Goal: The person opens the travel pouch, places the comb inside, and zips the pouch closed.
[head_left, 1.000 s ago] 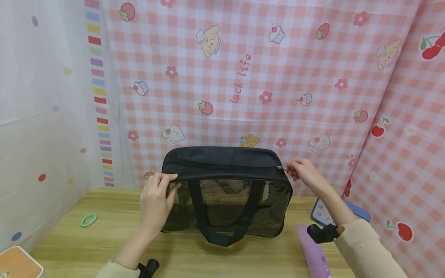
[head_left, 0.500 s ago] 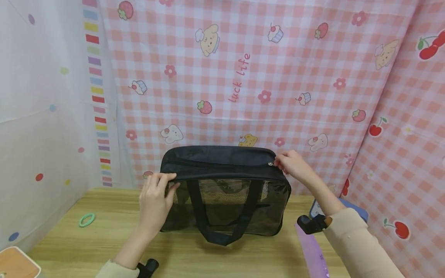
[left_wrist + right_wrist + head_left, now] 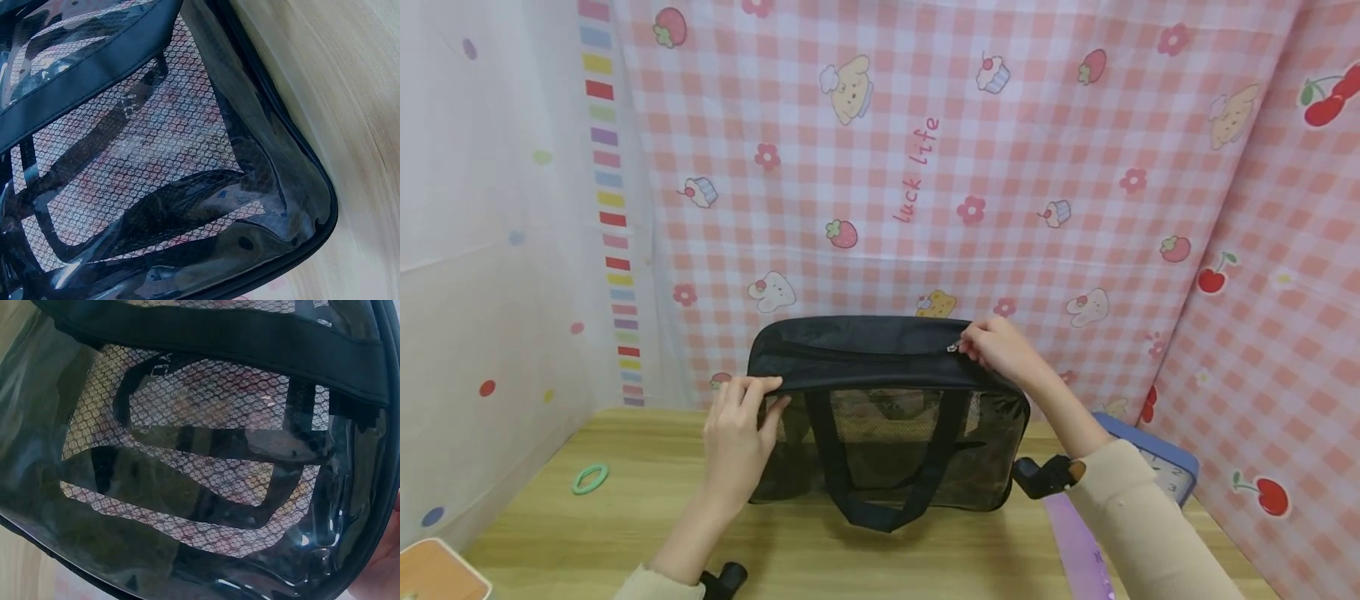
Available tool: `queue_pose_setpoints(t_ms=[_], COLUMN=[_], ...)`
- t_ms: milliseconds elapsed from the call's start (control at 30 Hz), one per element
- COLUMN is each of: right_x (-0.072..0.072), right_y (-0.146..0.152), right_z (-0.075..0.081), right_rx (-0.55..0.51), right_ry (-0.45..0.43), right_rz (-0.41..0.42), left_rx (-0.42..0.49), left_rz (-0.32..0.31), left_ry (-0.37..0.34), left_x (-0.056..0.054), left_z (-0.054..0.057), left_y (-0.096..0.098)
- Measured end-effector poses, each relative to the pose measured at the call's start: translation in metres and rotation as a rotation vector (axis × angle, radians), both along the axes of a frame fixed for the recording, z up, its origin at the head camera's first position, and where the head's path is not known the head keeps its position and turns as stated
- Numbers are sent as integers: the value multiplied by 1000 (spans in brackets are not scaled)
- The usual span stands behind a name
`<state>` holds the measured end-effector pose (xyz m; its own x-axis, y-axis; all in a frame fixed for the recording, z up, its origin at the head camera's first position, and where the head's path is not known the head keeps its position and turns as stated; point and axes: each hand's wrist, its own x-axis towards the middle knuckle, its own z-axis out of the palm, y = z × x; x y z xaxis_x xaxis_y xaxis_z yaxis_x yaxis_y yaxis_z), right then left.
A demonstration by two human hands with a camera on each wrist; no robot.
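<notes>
A black bag (image 3: 891,492) with see-through front, mesh behind it and a hanging strap handle (image 3: 887,518) stands upright on the table. My left hand (image 3: 737,437) holds its upper left corner, fingers on top and thumb at the front. At the top right, my right hand (image 3: 1000,350) pinches the metal zipper pull (image 3: 953,347). A dark slit runs along the top, left of the pull. Both wrist views are filled by the clear front panel (image 3: 262,156), with the mesh (image 3: 206,394) showing through. Part of the right hand shows at the right wrist view's edge.
A green ring (image 3: 591,479) lies on the wooden table (image 3: 647,467) at left, and an orange-topped box (image 3: 441,571) at the front left corner. At right are a purple packet (image 3: 1078,550) and a blue-framed item with numbers (image 3: 1172,475), partly behind the sleeve. Patterned cloth (image 3: 880,167) hangs behind.
My right hand has slid the zipper pull leftward along the bag's top, from the right corner. My left hand and the bag have stayed in place.
</notes>
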<state>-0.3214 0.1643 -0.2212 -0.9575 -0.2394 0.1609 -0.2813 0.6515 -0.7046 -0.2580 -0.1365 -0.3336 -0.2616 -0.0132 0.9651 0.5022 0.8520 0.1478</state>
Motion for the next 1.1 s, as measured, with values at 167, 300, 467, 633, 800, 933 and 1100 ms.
queue_pose_setpoints(t_ms=[167,300,467,633,800,933,1100], right_x=[-1,3,5,5,6,9,13], right_y=[-7,-18,-39,-60,-86,-111,-141], right_z=[3,8,10,12,14,16,18], right_rx=[-47,-30,13,44,120,206,245], right_ry=[-22,-17,11,13,26,38,27], right_rz=[5,24,61,69,33,-5,-9], left_rx=[8,6,-1,2,8,11,8], left_rz=[-5,-10,-11,-10,-13,-6,-1], left_ry=[1,7,1,-2,-1,4,5], left_x=[0,0,2,2,1,0,0], left_z=[-1,0,-1,-1,-2,-2,-1], left_y=[0,0,0,0,0,-1,-1])
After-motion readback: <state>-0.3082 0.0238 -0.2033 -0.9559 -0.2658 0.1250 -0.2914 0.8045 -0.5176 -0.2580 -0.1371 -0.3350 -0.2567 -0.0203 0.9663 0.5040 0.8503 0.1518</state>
